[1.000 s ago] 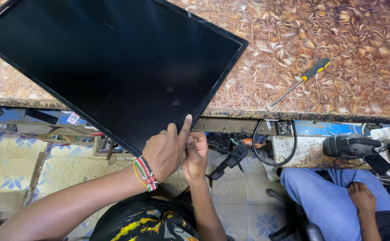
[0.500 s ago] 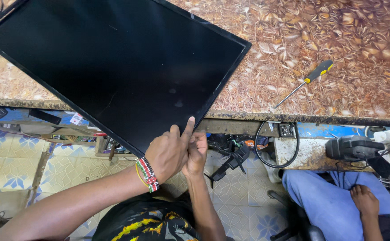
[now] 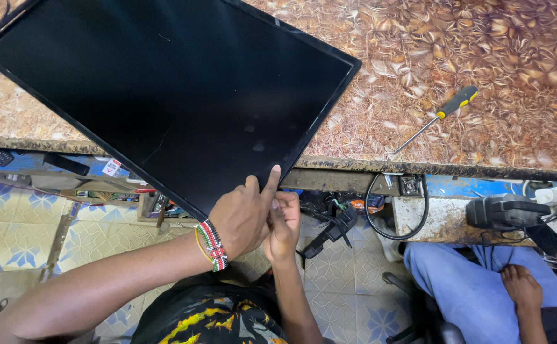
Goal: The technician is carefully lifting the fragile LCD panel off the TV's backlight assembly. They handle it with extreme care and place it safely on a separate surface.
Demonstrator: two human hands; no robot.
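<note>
A large flat black screen panel (image 3: 164, 95) lies tilted across the patterned brown worktop (image 3: 482, 57), its near corner hanging past the table's front edge. My left hand (image 3: 243, 216), with a beaded bracelet on the wrist, grips that overhanging corner, index finger stretched up along the bezel. My right hand (image 3: 283, 226) is pressed beside it under the same corner, fingers curled on the panel's lower edge.
A screwdriver with a yellow and black handle (image 3: 441, 116) lies on the worktop to the right. Below the edge hang a black cable loop (image 3: 396, 213) and dark tools (image 3: 507, 210). Another person in blue trousers (image 3: 476, 286) sits at the lower right.
The view has drifted slightly, so the panel sits a little further right in frame. Both hands stay on the panel's near corner, with little visible change in grip.
</note>
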